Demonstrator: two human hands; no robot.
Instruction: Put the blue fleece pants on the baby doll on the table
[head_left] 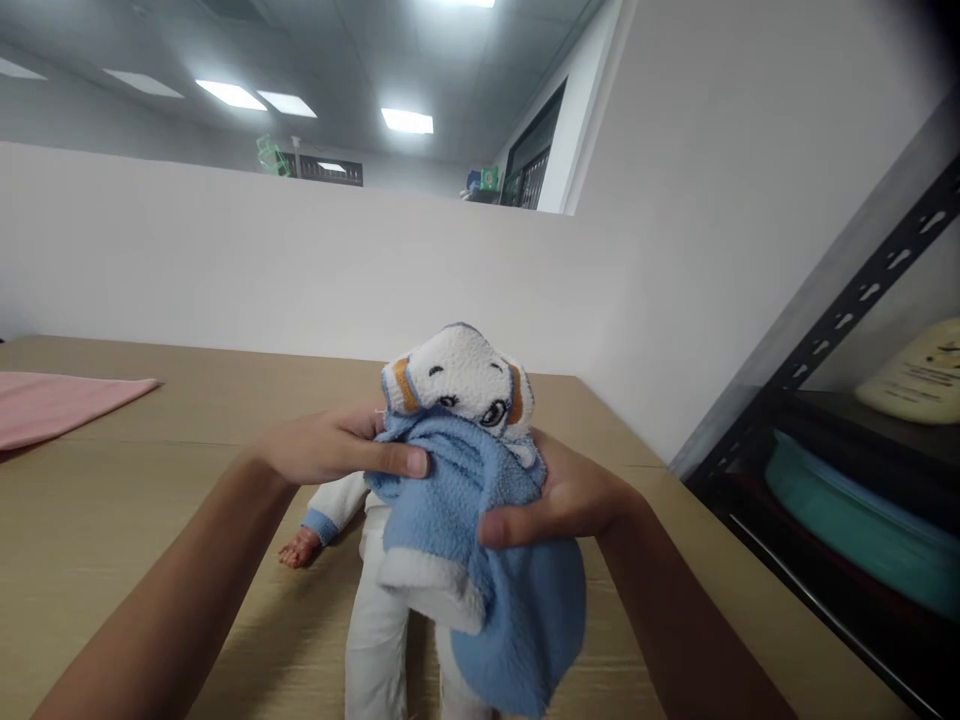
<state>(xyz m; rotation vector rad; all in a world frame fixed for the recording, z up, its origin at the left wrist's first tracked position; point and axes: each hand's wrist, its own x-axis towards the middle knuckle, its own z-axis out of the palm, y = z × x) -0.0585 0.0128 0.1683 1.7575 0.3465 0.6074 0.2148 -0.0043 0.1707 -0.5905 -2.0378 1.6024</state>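
A baby doll [375,610] in white clothes lies on the wooden table [112,500], one small hand showing at its left side. A blue and white fleece garment [465,500] with a cartoon-face hood is bunched over the doll's head and chest. My left hand [330,445] grips the garment's left side, thumb pressed on the blue fabric. My right hand [559,495] holds the right side, thumb on the front. Both hands are closed on the cloth.
A pink cloth [52,405] lies at the table's far left. A white partition wall stands behind the table. At the right, a black metal shelf [862,300] holds a teal basin [855,520] and a cream object [919,375].
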